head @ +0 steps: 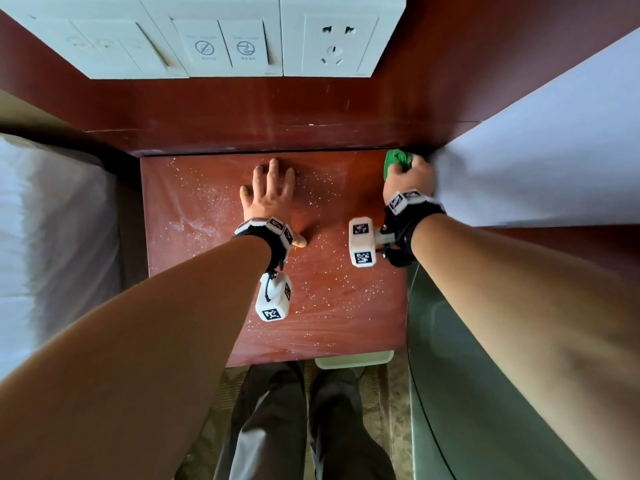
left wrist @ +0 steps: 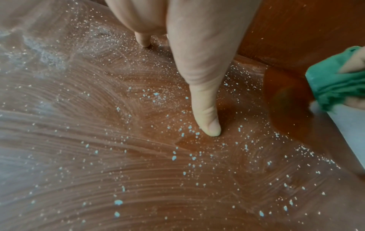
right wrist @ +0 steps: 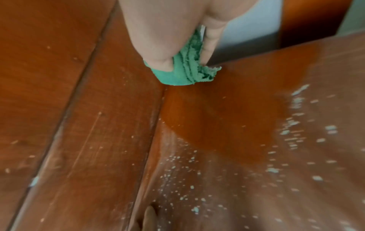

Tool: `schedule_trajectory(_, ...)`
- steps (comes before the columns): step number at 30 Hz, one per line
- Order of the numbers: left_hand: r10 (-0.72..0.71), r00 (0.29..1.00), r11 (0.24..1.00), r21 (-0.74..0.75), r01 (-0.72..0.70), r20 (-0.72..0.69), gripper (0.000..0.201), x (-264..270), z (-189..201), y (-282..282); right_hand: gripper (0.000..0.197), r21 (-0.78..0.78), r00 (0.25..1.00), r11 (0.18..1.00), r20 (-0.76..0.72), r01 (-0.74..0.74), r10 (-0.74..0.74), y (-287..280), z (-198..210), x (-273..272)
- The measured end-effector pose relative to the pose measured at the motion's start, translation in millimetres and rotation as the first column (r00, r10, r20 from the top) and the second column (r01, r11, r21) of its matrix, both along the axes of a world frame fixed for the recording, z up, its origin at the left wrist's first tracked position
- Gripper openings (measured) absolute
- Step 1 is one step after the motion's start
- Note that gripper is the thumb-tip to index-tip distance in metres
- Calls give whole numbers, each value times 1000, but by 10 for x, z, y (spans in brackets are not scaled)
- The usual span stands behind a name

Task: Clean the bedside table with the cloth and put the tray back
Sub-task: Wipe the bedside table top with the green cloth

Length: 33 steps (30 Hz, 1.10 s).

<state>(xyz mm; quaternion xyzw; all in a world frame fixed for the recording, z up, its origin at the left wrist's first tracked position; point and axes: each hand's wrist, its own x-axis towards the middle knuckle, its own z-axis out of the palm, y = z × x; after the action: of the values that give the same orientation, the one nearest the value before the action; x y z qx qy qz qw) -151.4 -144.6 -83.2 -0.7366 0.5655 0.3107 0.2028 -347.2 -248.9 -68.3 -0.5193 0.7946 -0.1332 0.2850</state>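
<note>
The red-brown bedside table (head: 214,278) is strewn with white crumbs and powder smears (left wrist: 138,156). My left hand (head: 268,197) lies flat on the middle of the top with fingers spread and the thumb (left wrist: 207,118) pressed down. My right hand (head: 408,176) grips a bunched green cloth (head: 398,161) and presses it into the table's far right corner, against the back board. The cloth (right wrist: 183,73) shows between thumb and fingers in the right wrist view, and also at the right edge of the left wrist view (left wrist: 335,81). A clean, darker patch (right wrist: 217,118) lies near it.
White bedding flanks the table on the left (head: 52,237) and right (head: 536,150). A wooden headboard panel (head: 277,109) with white switch plates and a socket (head: 339,43) rises behind. A pale tray-like edge (head: 353,360) shows below the table's front. My legs stand in front.
</note>
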Motion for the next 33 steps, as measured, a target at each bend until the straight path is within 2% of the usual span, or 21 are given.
schedule_trajectory(3,2,1000,1000,8,-2,-3,151,-4,-8,-3,32,63,996,998,-85,-7,12,-127,-72,234)
schedule_trajectory(7,13,1000,1000,4,-13,-12,151,-6,-21,2,28,78,999,997,-44,-18,21,-72,-154,404)
schedule_trajectory(11,15,1000,1000,-2,-15,-19,151,-10,-16,1,34,25,974,976,-68,-216,217,39,-191,446)
schedule_trajectory(15,16,1000,1000,-9,-16,-10,151,-2,-22,-1,41,-13,851,852,20,-524,524,139,-190,436)
schedule_trajectory(18,15,1000,1000,-5,-15,-5,151,6,-15,0,38,-25,802,804,59,-593,594,282,-127,385)
schedule_trajectory(20,14,1000,1000,-4,-14,-3,150,7,-7,2,36,35,748,747,62,-664,661,389,-81,316)
schedule_trajectory(23,18,1000,1000,-3,-18,-5,150,-3,2,5,31,175,634,613,106,-770,766,517,-45,168)
schedule_trajectory(27,26,1000,1000,-3,-26,-14,151,-3,-4,5,30,306,566,505,158,-807,809,557,-5,60)
schedule_trajectory(28,25,1000,1000,-2,-25,-11,151,1,-7,4,30,309,581,516,175,-799,795,531,15,54)
schedule_trajectory(29,22,1000,1000,0,-22,-8,152,4,-9,7,28,295,623,561,191,-773,758,491,30,50)
schedule_trajectory(31,17,1000,1000,1,-17,-5,152,5,-13,8,26,210,755,725,183,-656,630,381,69,47)
schedule_trajectory(33,14,1000,1000,2,-14,-3,152,7,-16,8,27,70,872,870,101,-487,480,221,57,70)
